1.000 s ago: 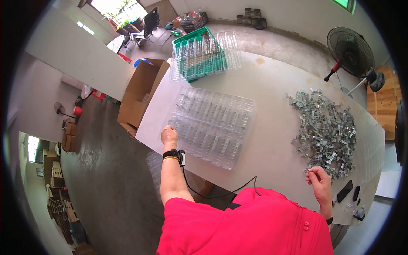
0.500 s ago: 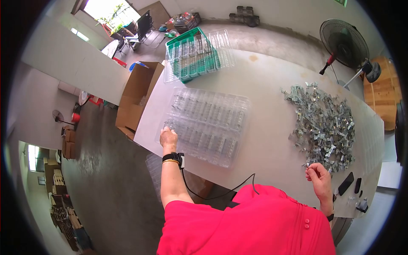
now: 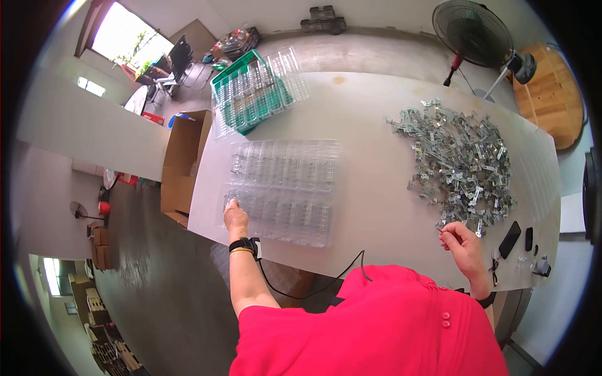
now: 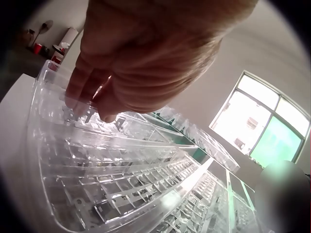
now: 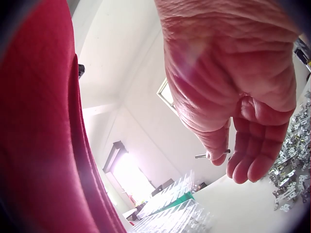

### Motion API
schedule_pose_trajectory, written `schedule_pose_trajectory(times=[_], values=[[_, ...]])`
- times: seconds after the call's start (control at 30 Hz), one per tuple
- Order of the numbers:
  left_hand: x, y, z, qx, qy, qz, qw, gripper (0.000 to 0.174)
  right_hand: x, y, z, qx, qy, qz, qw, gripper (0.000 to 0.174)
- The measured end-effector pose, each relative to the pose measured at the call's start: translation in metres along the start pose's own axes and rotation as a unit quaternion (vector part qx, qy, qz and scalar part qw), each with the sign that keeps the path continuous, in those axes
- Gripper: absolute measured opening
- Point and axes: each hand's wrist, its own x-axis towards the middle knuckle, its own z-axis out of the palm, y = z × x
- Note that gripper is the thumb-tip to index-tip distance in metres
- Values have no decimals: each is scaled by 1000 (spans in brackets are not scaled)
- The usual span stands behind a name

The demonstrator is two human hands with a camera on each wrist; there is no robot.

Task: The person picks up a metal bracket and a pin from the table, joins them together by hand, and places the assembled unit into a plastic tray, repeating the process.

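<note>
Clear plastic trays point(image 3: 285, 191) with rows of narrow pockets lie stacked on the table. My left hand point(image 3: 236, 217) is at their left edge, fingertips down among the end pockets. In the left wrist view, its thumb and fingers pinch a small metal bracket point(image 4: 89, 114); other metal pieces sit in pockets nearby. My right hand point(image 3: 461, 243) hovers at the near edge of a heap of small metal brackets point(image 3: 461, 166). A thin metal piece point(image 5: 213, 154) is pinched at its thumb, as the right wrist view shows; most of its shape is hidden.
At the table's far left, another clear tray point(image 3: 291, 69) lies across a green crate point(image 3: 238, 119). A cardboard box point(image 3: 182, 166) stands beside the left edge. A phone point(image 3: 510, 240) and small items lie right of my right hand. A cable point(image 3: 342, 280) runs from the left wrist.
The head view has turned, so the table and trays appear further left. My left hand stays at the trays' left edge, and my right hand stays near the heap, still pinching.
</note>
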Motion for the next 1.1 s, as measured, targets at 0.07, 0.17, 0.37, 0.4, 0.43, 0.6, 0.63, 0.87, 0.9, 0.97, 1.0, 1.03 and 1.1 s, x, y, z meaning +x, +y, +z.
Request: schedule_pose_trajectory(times=[0.07, 0.17, 0.37, 0.4, 0.43, 0.6, 0.63, 0.87, 0.9, 0.97, 1.0, 1.03, 1.1], values=[[1, -2, 1, -2, 2, 6, 1000, 20, -1, -4, 1, 5, 6, 5, 1000, 7], [1, -5, 4, -16, 5, 6, 1000, 20, -1, -4, 0, 9, 6, 4, 1000, 7], [1, -8, 8, -18, 45, 43, 998, 11, -3, -6, 1, 14, 8, 0, 1000, 8], [1, -10, 9, -18, 44, 39, 998, 12, -3, -6, 1, 12, 7, -4, 1000, 8], [1, -11, 10, -17, 44, 34, 998, 12, -3, -4, 0, 13, 9, -3, 1000, 8], [-1, -6, 3, -10, 27, 25, 999, 14, -4, -5, -1, 2, 9, -7, 1000, 8], [-3, -1, -1, -5, 8, 18, 1000, 16, -4, -5, -2, 3, 14, -5, 1000, 8], [1, 50, -30, 17, 61, 66, 996, 21, -3, -3, -22, 16, 52, -16, 998, 8], [-2, 66, -43, -23, 74, 90, 993, 21, -2, -2, -25, 33, 56, -23, 998, 8], [-17, 125, -79, -82, 59, 130, 986, 21, 0, -1, -32, 51, 69, -28, 996, 9], [-26, 158, -93, -135, 50, 159, 977, 21, 0, -1, -36, 73, 71, -38, 994, 9], [-34, 187, -102, -201, 39, 194, 959, 21, 1, -2, -40, 72, 72, -35, 994, 10], [-53, 243, -107, -300, 10, 255, 919, 21, 3, 1, -47, 79, 77, -36, 993, 10]])
